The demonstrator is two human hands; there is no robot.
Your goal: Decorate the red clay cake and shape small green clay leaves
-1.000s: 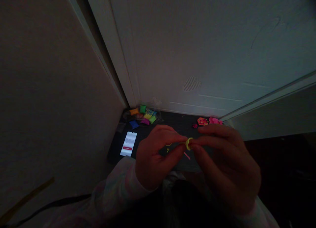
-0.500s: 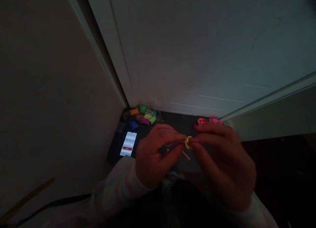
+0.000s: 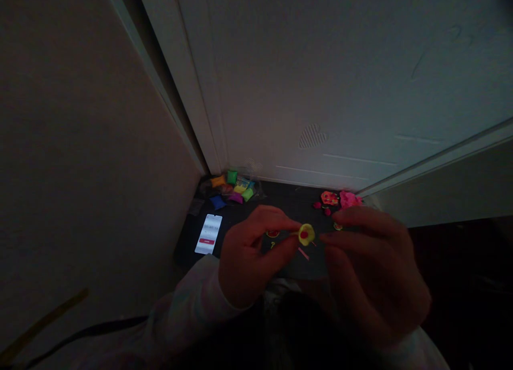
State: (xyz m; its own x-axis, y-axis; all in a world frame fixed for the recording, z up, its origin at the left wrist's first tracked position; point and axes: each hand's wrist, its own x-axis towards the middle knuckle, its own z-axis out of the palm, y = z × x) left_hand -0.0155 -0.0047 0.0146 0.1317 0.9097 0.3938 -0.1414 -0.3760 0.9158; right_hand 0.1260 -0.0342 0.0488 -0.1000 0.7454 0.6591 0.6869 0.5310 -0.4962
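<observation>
Between the thumb and index finger of my left hand [image 3: 256,255] is a small yellow clay flower [image 3: 305,236]. It is cup-shaped with a red centre facing up. My right hand [image 3: 372,268] is just to the right of the flower, fingers apart and holding nothing. Below, on the dark table [image 3: 240,223], a thin pink strip [image 3: 303,253] lies under the flower. Partly behind my left fingers is a round red piece with a yellow rim [image 3: 273,234], with a tiny yellow piece [image 3: 273,245] nearby.
Several coloured clay packets [image 3: 234,197] lie at the back left. A lit phone [image 3: 208,234] rests in front of them. Orange-red [image 3: 329,198] and pink pieces [image 3: 350,198] sit at the back right. A white panel [image 3: 340,92] rises behind the table.
My right hand has let go of the flower and moved right. The flower has turned so its red centre shows. My left hand has barely moved.
</observation>
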